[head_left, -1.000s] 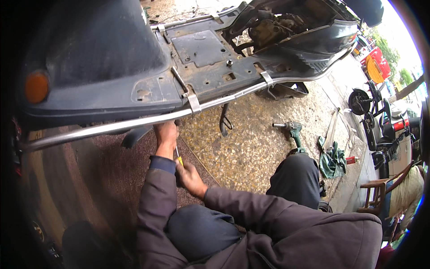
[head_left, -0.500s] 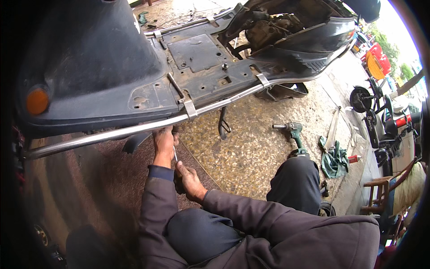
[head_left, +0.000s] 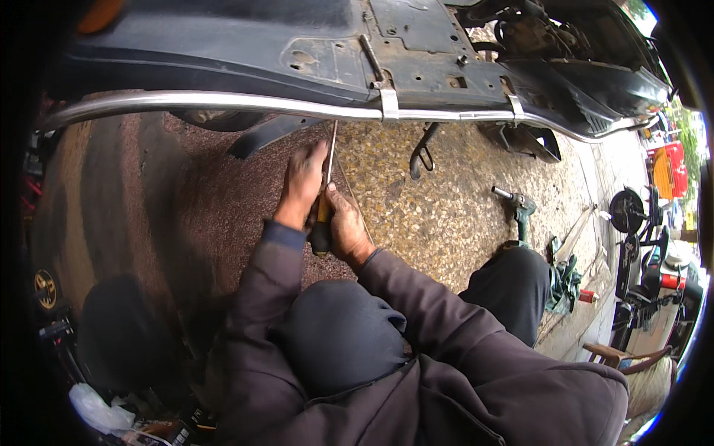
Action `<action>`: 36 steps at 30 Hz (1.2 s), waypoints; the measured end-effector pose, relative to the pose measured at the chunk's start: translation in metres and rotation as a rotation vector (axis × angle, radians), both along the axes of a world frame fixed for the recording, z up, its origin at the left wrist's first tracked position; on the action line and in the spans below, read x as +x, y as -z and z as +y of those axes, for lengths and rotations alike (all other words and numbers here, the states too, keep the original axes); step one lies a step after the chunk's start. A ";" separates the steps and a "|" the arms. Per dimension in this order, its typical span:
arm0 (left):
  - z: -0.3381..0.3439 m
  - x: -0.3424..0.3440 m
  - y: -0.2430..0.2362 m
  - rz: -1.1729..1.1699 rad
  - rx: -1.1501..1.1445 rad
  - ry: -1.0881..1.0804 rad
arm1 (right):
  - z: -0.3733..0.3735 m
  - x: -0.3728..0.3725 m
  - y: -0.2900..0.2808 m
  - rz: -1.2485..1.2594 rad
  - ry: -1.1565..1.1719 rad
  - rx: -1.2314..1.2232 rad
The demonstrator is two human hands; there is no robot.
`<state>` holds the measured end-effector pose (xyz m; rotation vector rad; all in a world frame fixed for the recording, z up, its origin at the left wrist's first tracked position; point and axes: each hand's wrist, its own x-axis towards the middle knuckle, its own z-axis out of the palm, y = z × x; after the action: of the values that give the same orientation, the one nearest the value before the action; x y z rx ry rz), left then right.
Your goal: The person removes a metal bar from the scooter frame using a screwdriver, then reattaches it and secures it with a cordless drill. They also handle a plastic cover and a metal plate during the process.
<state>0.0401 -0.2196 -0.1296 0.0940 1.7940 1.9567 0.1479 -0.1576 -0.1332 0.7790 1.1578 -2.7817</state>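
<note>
A screwdriver [head_left: 323,215] with a yellow and black handle and a long thin metal shaft points up toward the underside of the scooter [head_left: 327,63]. My right hand [head_left: 348,227] is closed round its handle. Close beside the shaft, on its left, is my left hand [head_left: 301,182], its fingers pointing upward; they are smeared by motion and partly hidden. The screwdriver's tip reaches the scooter's lower silver side rail [head_left: 260,105], and I cannot tell whether it touches anything there.
A bolt or pin [head_left: 372,58] stands by the rail clamp [head_left: 389,104]. A green cordless impact wrench [head_left: 522,212] is on the ground near my right knee, with a dark green rag [head_left: 565,282] beyond it. The scooter's side stand [head_left: 422,152] hangs below the rail.
My left hand has come out from under the rail, back toward me. The screwdriver in my right hand now shows more fully. The view has shifted, so the scooter sits higher.
</note>
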 end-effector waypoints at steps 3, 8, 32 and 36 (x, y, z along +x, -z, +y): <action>-0.027 0.051 -0.004 -0.294 0.125 -0.094 | 0.011 -0.004 0.002 0.107 -0.094 0.431; -0.053 0.114 0.009 -0.797 0.475 -0.098 | 0.046 -0.013 -0.015 0.022 -0.371 0.952; -0.014 0.118 0.022 -0.080 0.250 -0.399 | 0.168 -0.073 -0.067 0.429 -0.101 2.278; -0.013 0.120 0.022 0.355 -0.248 -0.441 | 0.163 -0.074 -0.068 0.386 -0.088 2.279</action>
<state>0.1601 -0.2325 -0.1515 -0.0445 2.4490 2.0821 0.0742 0.0056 -0.0654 -0.1338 3.6275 -0.2325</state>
